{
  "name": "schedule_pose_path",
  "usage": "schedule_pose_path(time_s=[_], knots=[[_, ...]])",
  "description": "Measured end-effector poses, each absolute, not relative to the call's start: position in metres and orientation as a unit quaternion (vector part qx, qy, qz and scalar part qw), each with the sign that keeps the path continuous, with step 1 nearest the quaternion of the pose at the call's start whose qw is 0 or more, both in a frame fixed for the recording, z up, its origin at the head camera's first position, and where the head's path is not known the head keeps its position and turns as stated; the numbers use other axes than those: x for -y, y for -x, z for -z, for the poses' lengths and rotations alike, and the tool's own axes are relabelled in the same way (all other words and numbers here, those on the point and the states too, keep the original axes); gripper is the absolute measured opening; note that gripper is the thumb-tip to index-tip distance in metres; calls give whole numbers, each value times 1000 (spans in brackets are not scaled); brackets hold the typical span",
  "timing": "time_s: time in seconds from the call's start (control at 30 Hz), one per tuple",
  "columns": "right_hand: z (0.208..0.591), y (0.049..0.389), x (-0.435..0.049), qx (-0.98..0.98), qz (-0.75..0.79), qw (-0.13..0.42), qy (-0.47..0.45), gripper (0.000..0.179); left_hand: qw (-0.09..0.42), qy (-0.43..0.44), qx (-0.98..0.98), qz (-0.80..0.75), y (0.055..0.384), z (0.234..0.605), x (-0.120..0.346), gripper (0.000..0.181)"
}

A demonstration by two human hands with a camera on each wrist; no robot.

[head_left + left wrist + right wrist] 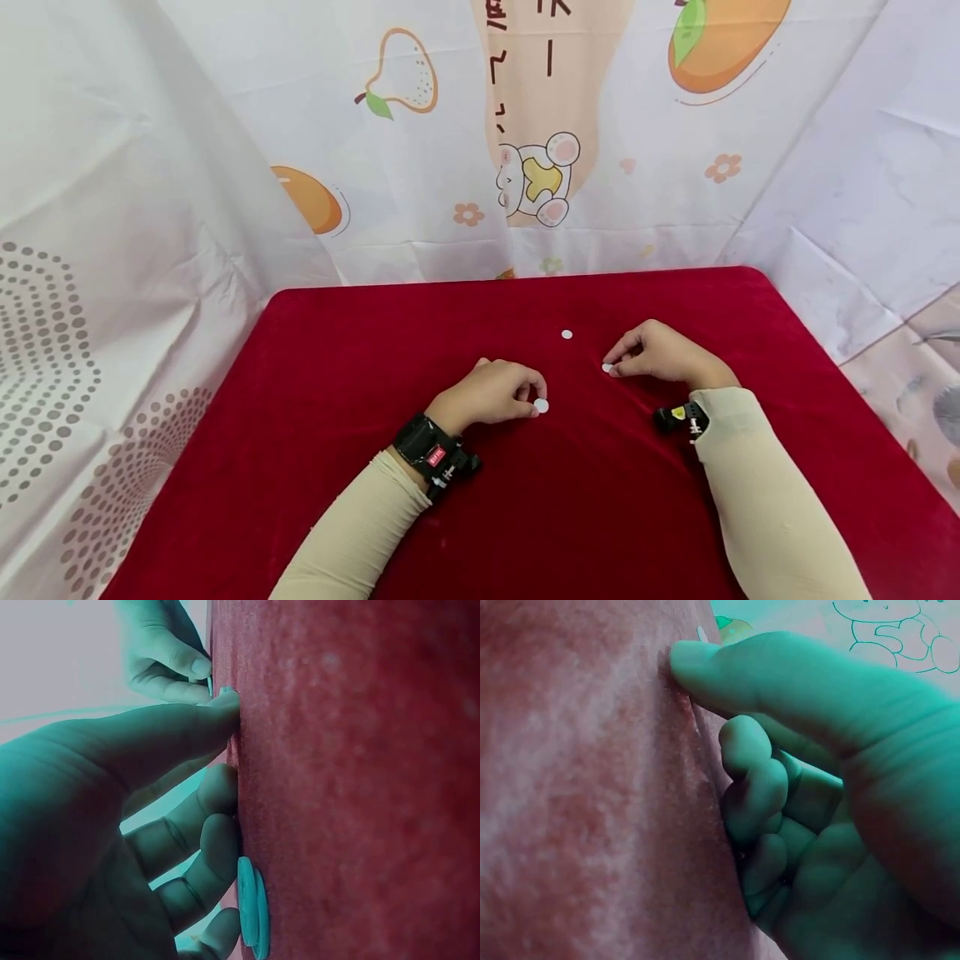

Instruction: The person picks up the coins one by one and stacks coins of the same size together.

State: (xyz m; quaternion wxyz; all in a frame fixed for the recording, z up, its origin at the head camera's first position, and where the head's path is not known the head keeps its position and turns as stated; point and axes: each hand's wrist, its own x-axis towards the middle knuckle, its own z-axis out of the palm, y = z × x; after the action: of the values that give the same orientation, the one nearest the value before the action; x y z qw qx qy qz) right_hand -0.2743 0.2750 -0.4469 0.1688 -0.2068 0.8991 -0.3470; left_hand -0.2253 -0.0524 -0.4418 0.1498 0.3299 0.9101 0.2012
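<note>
My left hand [498, 392] pinches a small flat white disc [541, 406] between thumb and forefinger, low over the red cloth. In the left wrist view, two overlapping discs [253, 909] lie by the little finger of that hand; the head view hides them behind it. Farther right, my right hand [660, 354] has thumb and forefinger at the edges of another white disc [607, 367], pinching it at the cloth, its other fingers curled in. A third white disc [567, 334] lies flat, farther back between the hands. From the right wrist, the thumb [705, 667] mostly hides the pinched disc.
Red velvety cloth [337, 350] covers the table, with faint creases near the right hand. Behind it hangs a white curtain [420, 175] with fruit and cartoon prints. Black wrist cameras [431, 454] are strapped to both wrists.
</note>
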Motion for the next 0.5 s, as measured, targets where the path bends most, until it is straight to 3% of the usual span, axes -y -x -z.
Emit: schedule_pose_path(time_s=[0.23, 0.5], knots=[[448, 275, -277, -898, 352, 179, 197, 18, 156, -333, -908, -199, 229, 443, 51, 7], [452, 267, -274, -907, 340, 126, 213, 14, 157, -324, -910, -204, 228, 440, 57, 6]])
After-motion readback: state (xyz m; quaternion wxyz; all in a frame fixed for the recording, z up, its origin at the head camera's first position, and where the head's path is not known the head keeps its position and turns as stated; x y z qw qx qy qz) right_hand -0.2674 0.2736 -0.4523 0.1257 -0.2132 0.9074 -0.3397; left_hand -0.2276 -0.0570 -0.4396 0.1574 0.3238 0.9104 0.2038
